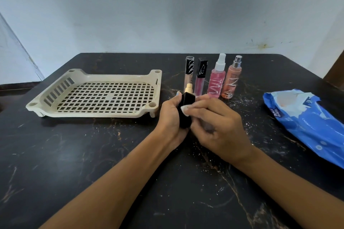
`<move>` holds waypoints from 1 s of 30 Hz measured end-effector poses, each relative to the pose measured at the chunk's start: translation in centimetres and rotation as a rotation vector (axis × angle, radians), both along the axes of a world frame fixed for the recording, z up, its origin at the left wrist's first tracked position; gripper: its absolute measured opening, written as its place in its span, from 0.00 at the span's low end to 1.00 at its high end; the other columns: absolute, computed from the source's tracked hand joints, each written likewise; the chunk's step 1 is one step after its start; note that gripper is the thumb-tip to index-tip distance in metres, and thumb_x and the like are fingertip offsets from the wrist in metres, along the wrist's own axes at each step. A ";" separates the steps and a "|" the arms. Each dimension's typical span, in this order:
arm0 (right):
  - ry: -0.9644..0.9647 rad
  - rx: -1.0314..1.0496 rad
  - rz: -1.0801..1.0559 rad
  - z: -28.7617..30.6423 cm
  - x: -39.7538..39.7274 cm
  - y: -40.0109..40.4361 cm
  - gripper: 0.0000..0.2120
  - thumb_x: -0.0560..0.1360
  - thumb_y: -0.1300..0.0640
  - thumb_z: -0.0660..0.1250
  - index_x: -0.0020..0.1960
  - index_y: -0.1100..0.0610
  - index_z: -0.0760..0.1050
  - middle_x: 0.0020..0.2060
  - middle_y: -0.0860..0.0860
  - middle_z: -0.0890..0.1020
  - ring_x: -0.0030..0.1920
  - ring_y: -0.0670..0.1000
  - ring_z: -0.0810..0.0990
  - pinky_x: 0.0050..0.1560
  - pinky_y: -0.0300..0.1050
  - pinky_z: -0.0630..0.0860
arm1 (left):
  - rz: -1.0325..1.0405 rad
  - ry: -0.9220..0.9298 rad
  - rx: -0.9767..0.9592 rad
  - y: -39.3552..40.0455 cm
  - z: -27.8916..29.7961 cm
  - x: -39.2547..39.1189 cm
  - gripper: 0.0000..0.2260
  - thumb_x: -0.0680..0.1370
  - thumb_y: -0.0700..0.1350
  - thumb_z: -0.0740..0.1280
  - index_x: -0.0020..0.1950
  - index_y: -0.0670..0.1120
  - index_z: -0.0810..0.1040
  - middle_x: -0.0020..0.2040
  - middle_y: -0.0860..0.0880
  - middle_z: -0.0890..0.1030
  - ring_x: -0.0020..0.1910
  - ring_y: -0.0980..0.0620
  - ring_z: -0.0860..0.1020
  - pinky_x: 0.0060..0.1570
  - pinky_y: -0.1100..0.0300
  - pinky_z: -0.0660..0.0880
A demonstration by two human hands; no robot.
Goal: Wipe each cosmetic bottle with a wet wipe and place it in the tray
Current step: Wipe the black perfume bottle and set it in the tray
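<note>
Hands first: your left hand (172,117) is gripping a black bottle (186,111) with fingers curled round it, above the dark marble table (93,154), while your right hand (217,126) is pressing a white wet wipe (186,108) against its side, fingers bent over the wipe. Beside them, left, a cream slotted tray (93,95) is sitting; a blue wipes pack (307,117) is lying right. Behind, four smeared bottles (216,80) are standing in a row.

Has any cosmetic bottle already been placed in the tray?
No, the tray holds nothing; four bottles stand beside it.
</note>
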State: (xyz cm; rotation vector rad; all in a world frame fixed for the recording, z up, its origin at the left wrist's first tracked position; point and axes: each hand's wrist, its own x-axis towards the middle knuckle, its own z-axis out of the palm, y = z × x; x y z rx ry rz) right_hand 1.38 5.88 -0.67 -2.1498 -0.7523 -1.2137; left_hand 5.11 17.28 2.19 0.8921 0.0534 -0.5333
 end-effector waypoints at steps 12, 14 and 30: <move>0.059 0.074 -0.026 0.3 -0.5 0.0 0.09 0.70 0.66 0.68 0.49 0.65 0.83 0.44 0.55 0.83 0.44 0.48 0.81 0.49 0.34 0.77 | 0.034 -0.124 0.030 -0.2 0.2 -0.4 0.14 0.79 0.49 0.59 0.42 0.40 0.76 0.35 0.44 0.78 0.35 0.49 0.77 0.40 0.58 0.76; 0.061 0.111 -0.059 0.4 -0.3 0.0 0.09 0.72 0.67 0.68 0.50 0.65 0.83 0.45 0.55 0.83 0.46 0.46 0.80 0.51 0.32 0.76 | 0.039 -0.144 0.040 -0.2 0.1 -0.3 0.14 0.79 0.48 0.58 0.42 0.41 0.76 0.34 0.45 0.78 0.35 0.50 0.78 0.40 0.59 0.76; 0.002 0.049 -0.012 0.0 -0.2 0.4 0.12 0.72 0.68 0.64 0.51 0.66 0.83 0.47 0.58 0.84 0.50 0.53 0.81 0.55 0.42 0.78 | 0.014 -0.105 0.015 0.0 0.0 0.1 0.20 0.82 0.52 0.50 0.48 0.41 0.76 0.47 0.41 0.79 0.48 0.46 0.78 0.51 0.54 0.75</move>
